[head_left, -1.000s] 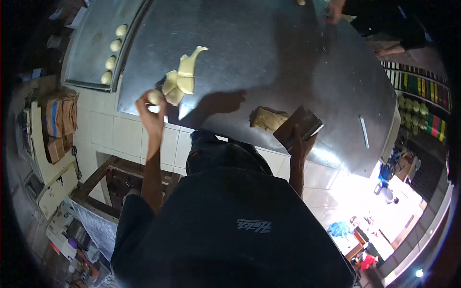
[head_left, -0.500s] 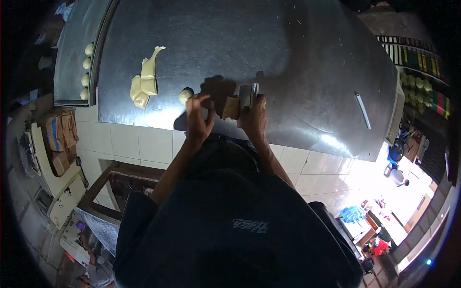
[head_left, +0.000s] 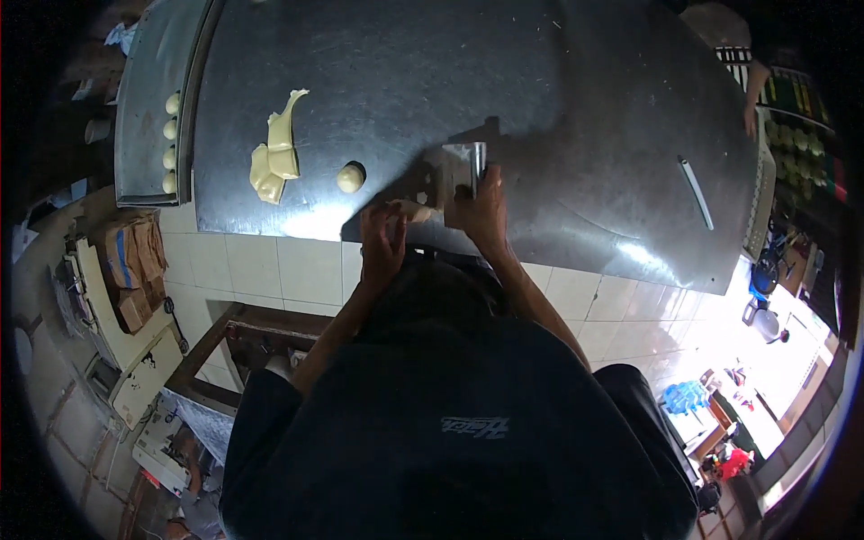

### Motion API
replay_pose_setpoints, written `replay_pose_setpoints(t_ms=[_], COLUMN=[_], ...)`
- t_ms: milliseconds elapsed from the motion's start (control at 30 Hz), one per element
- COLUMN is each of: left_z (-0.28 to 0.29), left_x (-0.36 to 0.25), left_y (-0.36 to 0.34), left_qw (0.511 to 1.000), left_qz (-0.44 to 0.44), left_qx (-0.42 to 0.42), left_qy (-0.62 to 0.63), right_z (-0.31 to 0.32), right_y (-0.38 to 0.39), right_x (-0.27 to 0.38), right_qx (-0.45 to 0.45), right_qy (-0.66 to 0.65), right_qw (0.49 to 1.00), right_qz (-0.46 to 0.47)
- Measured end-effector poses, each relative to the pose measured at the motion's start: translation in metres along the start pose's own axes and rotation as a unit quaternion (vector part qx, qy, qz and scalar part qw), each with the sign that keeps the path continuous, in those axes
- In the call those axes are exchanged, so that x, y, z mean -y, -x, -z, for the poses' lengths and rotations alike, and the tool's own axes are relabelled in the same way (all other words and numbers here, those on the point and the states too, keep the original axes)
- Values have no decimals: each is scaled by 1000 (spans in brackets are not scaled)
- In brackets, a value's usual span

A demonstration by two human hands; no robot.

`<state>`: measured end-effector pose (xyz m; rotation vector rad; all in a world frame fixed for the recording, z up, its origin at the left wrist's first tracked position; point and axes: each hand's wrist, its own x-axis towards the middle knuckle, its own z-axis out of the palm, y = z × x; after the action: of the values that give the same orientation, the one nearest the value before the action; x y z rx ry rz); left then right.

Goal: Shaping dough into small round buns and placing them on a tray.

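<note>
My right hand [head_left: 484,209] grips a flat metal dough scraper [head_left: 461,171] held upright on the steel table [head_left: 558,99]. Just left of it, my left hand [head_left: 382,236] rests on a small piece of pale dough [head_left: 419,212] near the table's front edge. A round dough ball [head_left: 350,177] lies free on the table to the left of my hands. Farther left sits an irregular lump of cut dough [head_left: 274,155] with a thin strip pointing away from me.
A metal tray [head_left: 153,99] at the left holds a row of dough balls [head_left: 170,143]. A thin metal tool [head_left: 698,193] lies at the table's right. Another person's hand [head_left: 750,108] shows at the far right. Below the table are white tiles, cardboard boxes [head_left: 135,265] and a wooden frame.
My left hand set the dough ball down on the table and came to the dough piece by the scraper. My right hand brought the scraper upright onto the dough.
</note>
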<state>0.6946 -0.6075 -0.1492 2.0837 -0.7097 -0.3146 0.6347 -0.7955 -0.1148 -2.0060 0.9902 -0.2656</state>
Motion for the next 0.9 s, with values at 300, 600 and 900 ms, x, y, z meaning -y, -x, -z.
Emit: replay_pose_setpoints(t_ms=[300,600,900], left_z=[19,88,10], left_x=[5,69,42], left_y=[-14,-20,27], left_qw=[961,942,955], left_qz=[123,59,191], left_qx=[-42,-250,-223], left_qy=[244,-214,45], right_z=[-68,4,76], right_y=[42,37,34], right_x=[34,26,-30], right_qx=[48,-48,-130], right_qy=[-96,-15,-11], right_qw=[994,983,983], right_qz=[-4,-176,-128])
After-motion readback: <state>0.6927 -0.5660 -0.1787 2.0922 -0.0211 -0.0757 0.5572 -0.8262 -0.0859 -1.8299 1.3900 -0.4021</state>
